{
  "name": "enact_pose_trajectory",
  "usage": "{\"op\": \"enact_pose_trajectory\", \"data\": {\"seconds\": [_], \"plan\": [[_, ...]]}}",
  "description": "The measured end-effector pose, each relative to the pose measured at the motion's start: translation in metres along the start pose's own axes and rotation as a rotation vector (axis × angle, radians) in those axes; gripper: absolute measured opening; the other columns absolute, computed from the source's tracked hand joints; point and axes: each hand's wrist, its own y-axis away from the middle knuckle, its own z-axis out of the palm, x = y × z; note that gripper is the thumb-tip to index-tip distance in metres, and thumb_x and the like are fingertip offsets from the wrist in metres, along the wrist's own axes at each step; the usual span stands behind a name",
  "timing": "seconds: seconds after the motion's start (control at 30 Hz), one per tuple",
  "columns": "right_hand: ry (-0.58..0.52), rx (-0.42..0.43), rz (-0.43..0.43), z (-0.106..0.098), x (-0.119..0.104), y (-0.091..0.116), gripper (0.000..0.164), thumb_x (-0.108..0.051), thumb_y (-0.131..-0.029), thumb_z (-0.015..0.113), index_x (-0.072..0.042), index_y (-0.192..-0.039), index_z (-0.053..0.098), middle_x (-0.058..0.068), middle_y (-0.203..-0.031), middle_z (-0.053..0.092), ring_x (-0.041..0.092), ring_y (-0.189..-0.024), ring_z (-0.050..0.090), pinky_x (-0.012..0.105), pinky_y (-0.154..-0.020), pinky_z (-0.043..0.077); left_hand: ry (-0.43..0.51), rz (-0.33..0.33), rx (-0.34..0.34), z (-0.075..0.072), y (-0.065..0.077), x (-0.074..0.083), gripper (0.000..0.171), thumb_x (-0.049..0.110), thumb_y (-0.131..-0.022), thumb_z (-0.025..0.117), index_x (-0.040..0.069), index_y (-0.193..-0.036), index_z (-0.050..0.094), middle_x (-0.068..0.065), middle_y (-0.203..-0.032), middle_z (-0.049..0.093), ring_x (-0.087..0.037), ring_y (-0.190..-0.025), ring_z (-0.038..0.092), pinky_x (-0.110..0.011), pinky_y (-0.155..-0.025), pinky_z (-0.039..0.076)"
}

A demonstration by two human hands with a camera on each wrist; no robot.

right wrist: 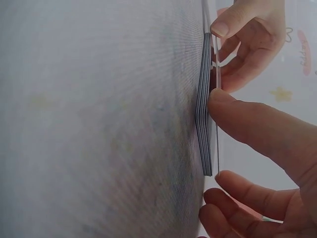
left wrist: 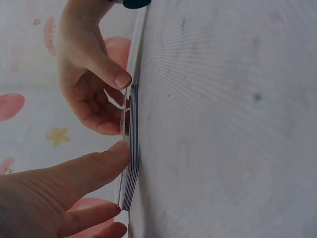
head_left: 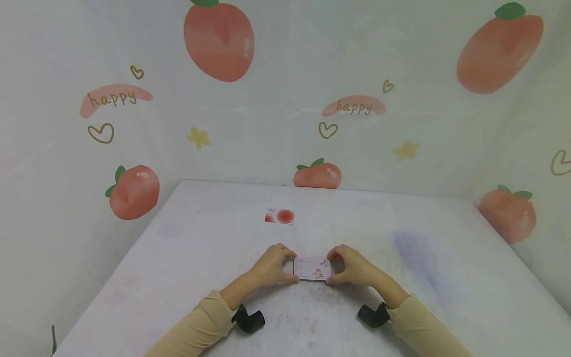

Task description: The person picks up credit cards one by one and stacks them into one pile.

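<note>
A pale pink card (head_left: 311,268) printed with "VIP" and a small figure lies between the two hands. Just beneath it, a neat stack of cards (left wrist: 132,139) rests on the table; both wrist views show a narrow gap between the top card and this stack. My left hand (head_left: 273,267) pinches the card's left end, thumb at the near corner and fingers at the far one. On the opposite end, my right hand (head_left: 355,267) pinches it the same way. The stack's printed faces are hidden under the raised card.
Farther back on the white table (head_left: 214,223) lies a single card (head_left: 285,216) with red round prints. A fruit-patterned cloth (head_left: 267,129) stands behind and along the sides. Black devices (head_left: 249,320) are worn at both wrists.
</note>
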Motion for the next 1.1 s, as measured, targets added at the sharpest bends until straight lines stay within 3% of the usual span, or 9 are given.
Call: {"op": "enact_pose_trajectory", "data": {"seconds": [1.1], "plan": [[0.033, 0.017, -0.001, 0.0013, -0.0044, 0.0001, 0.046, -0.026, -0.069, 0.081, -0.003, -0.102, 0.059, 0.006, -0.100, 0.058, 0.020, -0.093, 0.055, 0.035, -0.084, 0.046, -0.030, -0.023, -0.009, 0.0005, -0.0002, 0.0011, 0.051, 0.023, -0.069, 0.081, -0.001, -0.110, 0.065, -0.012, -0.104, 0.059, -0.027, -0.100, 0.053, -0.038, -0.089, 0.044]]}}
